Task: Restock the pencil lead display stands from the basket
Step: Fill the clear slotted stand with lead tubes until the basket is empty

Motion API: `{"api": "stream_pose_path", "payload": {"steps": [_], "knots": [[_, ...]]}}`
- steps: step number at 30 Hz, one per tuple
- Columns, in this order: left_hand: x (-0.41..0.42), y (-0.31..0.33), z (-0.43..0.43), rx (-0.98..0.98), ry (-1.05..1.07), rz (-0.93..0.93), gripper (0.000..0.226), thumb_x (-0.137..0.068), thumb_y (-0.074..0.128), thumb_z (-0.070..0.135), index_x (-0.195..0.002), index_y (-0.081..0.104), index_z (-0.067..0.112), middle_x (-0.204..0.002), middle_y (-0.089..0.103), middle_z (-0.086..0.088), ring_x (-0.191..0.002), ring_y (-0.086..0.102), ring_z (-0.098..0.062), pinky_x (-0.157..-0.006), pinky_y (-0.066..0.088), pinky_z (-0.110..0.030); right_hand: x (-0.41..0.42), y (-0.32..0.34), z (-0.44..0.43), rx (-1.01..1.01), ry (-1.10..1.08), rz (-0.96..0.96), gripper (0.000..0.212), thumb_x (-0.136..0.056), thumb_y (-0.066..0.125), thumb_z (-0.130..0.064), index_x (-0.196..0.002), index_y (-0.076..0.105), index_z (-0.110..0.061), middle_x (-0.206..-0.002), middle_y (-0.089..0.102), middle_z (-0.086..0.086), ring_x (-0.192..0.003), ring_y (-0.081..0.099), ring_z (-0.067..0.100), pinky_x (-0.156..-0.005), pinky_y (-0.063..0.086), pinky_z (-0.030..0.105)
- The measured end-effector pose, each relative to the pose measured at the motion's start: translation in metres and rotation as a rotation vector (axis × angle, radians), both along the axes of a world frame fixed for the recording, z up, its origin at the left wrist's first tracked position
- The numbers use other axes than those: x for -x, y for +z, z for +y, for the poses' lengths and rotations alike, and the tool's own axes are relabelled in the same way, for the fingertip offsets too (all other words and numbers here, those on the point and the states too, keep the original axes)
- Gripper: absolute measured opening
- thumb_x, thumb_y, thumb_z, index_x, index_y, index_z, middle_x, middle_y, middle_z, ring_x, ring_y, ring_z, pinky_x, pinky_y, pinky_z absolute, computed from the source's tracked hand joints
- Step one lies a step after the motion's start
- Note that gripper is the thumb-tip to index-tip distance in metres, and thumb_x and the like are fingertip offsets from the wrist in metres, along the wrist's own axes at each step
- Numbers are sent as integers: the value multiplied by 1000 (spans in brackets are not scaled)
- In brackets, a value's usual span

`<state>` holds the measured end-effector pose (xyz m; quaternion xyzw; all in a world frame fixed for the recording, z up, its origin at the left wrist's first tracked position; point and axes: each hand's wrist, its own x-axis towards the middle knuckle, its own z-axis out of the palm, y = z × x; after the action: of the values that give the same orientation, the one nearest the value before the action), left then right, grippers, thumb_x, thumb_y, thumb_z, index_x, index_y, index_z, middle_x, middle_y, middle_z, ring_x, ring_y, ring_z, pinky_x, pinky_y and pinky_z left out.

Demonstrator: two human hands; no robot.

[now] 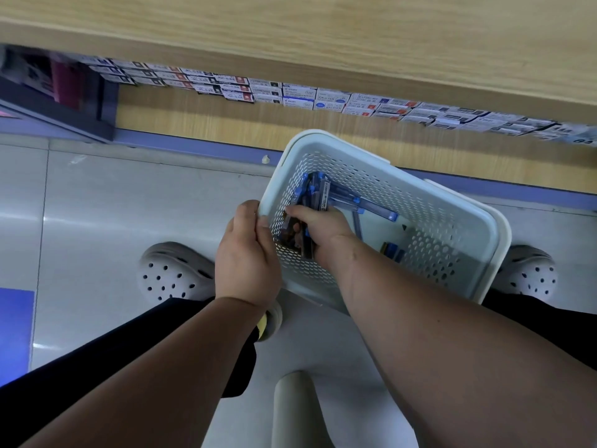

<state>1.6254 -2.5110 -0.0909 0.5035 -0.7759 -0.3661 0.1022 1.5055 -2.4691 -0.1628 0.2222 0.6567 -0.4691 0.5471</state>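
While the left hand (247, 253) grips the near-left rim of the pale perforated basket (465, 215), thumb over the edge and fingers curled round the outside of the wall, the right hand (318, 226) reaches down inside it and closes on a bundle of dark, blue-capped pencil lead cases (295, 236) pressed against the basket's left wall. More lead cases (318, 192) lie stacked just beyond the right hand's fingertips, and a few long ones (371, 206) point away from them across the basket floor. A small group of loose blue and dark pieces (392, 248) sits apart on the floor of the basket, nearer its right side. The basket is tilted and sits turned at an angle above the person's knees, on a pale stool (300, 402) whose leg shows below. Grey perforated clogs (171, 270) rest on the glossy tiled floor (129, 205) on either side. Beyond the basket runs a wooden shelf unit (290, 33), with a blurred row of small white boxes (290, 90) lined up under its edge
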Motion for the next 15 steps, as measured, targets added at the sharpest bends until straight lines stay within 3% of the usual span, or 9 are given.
{"api": "stream_pose_path", "payload": {"steps": [3,7,15], "knots": [[0,0,0,2,2,6,33,-100,35,27,-119,54,9,-89,60,-10,-77,51,-31,-62,24,-32,0,4,1,22,-8,-19,31,-75,87,-14,-101,71,-5,-74,68,12,-50,57,18,-49,48,28],[1,1,0,7,-4,21,31,-100,36,25,-118,55,8,-88,60,-10,-78,51,-32,-63,26,-33,3,14,-3,56,-36,-75,24,-81,81,-9,-101,68,-4,-54,63,2,-39,56,13,-43,46,22],[1,1,-1,2,-2,24,34,-99,35,26,-119,54,8,-89,60,-12,-79,51,-33,-63,25,-33,2,20,-5,74,-10,-86,13,-84,76,-6,-92,66,-5,-54,60,4,-44,53,14,-47,45,25]]}}
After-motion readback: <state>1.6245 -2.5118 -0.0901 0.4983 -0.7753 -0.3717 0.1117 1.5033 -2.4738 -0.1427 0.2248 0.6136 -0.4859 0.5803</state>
